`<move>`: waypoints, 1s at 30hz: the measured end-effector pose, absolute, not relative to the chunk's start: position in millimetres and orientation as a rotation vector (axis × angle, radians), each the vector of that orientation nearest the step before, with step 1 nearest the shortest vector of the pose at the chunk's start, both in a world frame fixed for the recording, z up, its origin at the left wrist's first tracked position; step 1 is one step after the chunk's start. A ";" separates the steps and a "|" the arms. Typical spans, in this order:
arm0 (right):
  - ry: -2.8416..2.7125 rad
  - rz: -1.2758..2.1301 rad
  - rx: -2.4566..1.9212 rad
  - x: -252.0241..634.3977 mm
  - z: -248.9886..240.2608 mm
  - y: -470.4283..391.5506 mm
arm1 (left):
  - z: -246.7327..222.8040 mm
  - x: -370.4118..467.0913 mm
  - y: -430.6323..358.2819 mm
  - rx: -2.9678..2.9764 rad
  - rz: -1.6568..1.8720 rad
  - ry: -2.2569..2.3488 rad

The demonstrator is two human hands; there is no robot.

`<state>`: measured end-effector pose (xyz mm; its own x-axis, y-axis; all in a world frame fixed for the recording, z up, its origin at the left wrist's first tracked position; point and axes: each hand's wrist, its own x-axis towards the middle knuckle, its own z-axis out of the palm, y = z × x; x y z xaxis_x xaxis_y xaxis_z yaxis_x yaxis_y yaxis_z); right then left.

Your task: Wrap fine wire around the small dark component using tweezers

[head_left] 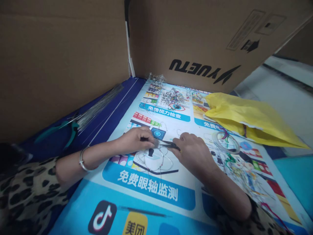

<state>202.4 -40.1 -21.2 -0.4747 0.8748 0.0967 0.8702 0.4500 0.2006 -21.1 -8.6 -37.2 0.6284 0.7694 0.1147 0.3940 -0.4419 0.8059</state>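
Thin wire pinched by left hand [137,138], right hand [193,151] gripping pliers [170,144].

1. We see a printed poster [156,192] spread over the desk, blue with Chinese lettering and app logos
2. We see a bundle of thin wires [99,107] lying at the left on a dark blue cloth [107,112], with teal-handled pliers [66,129] touching its near end
3. We see a yellow plastic bag [249,119] lying at the right
4. We see a clear tape roll [226,142] just in front of the bag
5. We see cardboard walls [61,55] standing behind, the right one printed YUETU upside down
6. We see heaps of small coloured wire pieces [174,98] at the far end of the poster
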 end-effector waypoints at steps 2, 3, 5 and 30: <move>2.647 0.324 1.594 202.6 -20.0 -41.5 | -35.5 -21.3 -8.8 2.062 0.578 0.936; 2.642 0.317 1.596 202.8 -19.9 -42.0 | -34.8 -21.4 -8.9 2.056 0.558 0.953; 2.635 0.316 1.622 203.7 -19.7 -42.5 | -34.0 -21.6 -9.2 2.046 0.530 0.974; 2.896 0.432 1.369 200.4 -29.0 -44.6 | -30.2 -23.8 -7.5 2.457 0.567 0.874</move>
<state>200.4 -44.6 -29.0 -0.6380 0.7451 0.1944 0.7694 0.6065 0.2006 -23.8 -7.5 -30.2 0.7118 0.6668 0.2206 0.4734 -0.6876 0.5505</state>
